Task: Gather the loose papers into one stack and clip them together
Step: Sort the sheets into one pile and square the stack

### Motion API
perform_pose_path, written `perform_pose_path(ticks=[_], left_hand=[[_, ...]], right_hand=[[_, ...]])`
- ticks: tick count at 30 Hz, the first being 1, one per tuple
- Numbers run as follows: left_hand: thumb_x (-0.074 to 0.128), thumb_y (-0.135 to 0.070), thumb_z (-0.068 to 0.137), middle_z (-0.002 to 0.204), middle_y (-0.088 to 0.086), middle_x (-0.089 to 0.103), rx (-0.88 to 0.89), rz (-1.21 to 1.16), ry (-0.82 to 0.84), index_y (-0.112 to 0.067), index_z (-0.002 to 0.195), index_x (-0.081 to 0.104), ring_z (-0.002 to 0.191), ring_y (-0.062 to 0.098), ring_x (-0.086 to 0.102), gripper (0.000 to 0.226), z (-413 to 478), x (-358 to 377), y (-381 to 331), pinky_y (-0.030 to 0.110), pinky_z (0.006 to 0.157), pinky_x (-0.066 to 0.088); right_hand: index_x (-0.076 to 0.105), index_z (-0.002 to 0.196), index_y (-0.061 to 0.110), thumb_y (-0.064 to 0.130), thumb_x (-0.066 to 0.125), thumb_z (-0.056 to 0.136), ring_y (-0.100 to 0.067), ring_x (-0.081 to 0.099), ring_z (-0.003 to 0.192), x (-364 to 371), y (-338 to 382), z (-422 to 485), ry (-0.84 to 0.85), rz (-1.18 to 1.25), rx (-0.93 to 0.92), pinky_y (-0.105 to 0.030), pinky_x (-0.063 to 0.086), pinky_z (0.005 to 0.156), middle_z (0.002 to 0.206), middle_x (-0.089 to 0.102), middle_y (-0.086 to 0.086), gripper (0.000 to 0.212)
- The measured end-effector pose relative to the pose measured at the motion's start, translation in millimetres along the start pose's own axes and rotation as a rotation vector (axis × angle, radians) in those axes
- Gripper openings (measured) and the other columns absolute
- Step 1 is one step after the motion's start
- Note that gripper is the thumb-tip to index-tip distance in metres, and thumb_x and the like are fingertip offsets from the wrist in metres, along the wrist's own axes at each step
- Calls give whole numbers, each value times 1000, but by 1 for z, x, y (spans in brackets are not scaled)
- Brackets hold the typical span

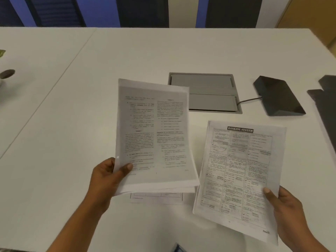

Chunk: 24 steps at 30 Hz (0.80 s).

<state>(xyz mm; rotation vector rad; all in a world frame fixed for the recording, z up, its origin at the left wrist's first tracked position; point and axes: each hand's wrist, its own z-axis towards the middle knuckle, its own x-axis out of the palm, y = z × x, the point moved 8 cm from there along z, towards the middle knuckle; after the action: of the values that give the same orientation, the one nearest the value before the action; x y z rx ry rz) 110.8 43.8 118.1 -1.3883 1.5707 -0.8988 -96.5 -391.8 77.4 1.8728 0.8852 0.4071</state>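
My left hand (107, 174) grips a small stack of printed pages (154, 135) by its lower left edge and holds it raised and tilted above the white table (72, 106). In my right hand (283, 208) is a single sheet titled "Banking System" (238, 177), pinched at its lower right edge and lifted to the right of the stack. One more sheet (156, 198) lies flat on the table, mostly hidden under the raised stack. At the bottom edge a small blue object (177, 248) shows only in part; I cannot tell what it is.
A grey cable hatch (209, 91) is set into the table behind the papers. A dark wedge-shaped box (278, 97) with a cable sits to its right, and dark flat pieces (325, 99) lie at the right edge. Chairs stand beyond the far edge.
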Motion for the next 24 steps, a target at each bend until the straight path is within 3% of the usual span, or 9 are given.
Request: perform_pose_path(ticks=[3, 6, 11, 15, 19, 21, 24], left_hand=[[83, -16, 73, 101, 8, 79, -16, -13, 134, -5, 104, 72, 89, 29, 76, 35, -21, 22, -18, 39, 77, 61], [92, -22, 60, 102, 13, 78, -59, -44, 230, -4, 104, 73, 91, 35, 75, 51, -39, 50, -18, 46, 83, 60], [89, -16, 65, 101, 12, 79, -143, -46, 319, -7, 103, 74, 90, 34, 76, 42, -64, 95, -5, 48, 84, 59], [78, -20, 80, 97, 2, 80, -163, 64, 296, -14, 102, 73, 83, 24, 77, 24, -70, 107, 6, 38, 71, 63], [79, -32, 79, 106, -5, 73, -83, 189, 202, -26, 110, 63, 91, 17, 72, 35, -68, 104, 0, 31, 70, 62], [79, -40, 75, 111, -12, 68, -89, 198, 227, -33, 117, 56, 98, 17, 69, 48, -64, 105, -2, 37, 76, 62], [74, -34, 81, 114, -2, 75, -227, 10, 399, -28, 121, 62, 99, 28, 74, 43, -63, 120, 1, 55, 85, 59]], right_hand=[[71, 107, 13, 10, 60, 93, -16, 76, 76, 13, 6, -4, 35, -15, 1, -21, 59, 57, 94, 78, -2, 17], [72, 103, 14, 10, 60, 93, -18, 76, 76, 34, 15, -8, 72, -39, -6, -23, 59, 57, 91, 79, -4, 15], [76, 99, 15, 11, 68, 88, -38, 74, 81, 69, 29, -20, 184, -23, 38, -50, 61, 72, 91, 78, -15, 13], [76, 101, 18, 5, 67, 88, -38, 74, 83, 81, 33, -27, 256, -6, 77, -49, 61, 72, 95, 77, -16, 20], [76, 101, 18, 2, 63, 90, -37, 75, 80, 81, 33, -29, 269, 15, 92, -42, 59, 65, 94, 77, -16, 23], [76, 101, 18, -1, 61, 90, -35, 74, 77, 82, 36, -32, 302, 27, 86, -39, 58, 62, 93, 77, -16, 26], [76, 91, 16, 4, 58, 93, -28, 74, 68, 82, 40, -36, 317, 1, 75, -34, 57, 56, 85, 77, -13, 22]])
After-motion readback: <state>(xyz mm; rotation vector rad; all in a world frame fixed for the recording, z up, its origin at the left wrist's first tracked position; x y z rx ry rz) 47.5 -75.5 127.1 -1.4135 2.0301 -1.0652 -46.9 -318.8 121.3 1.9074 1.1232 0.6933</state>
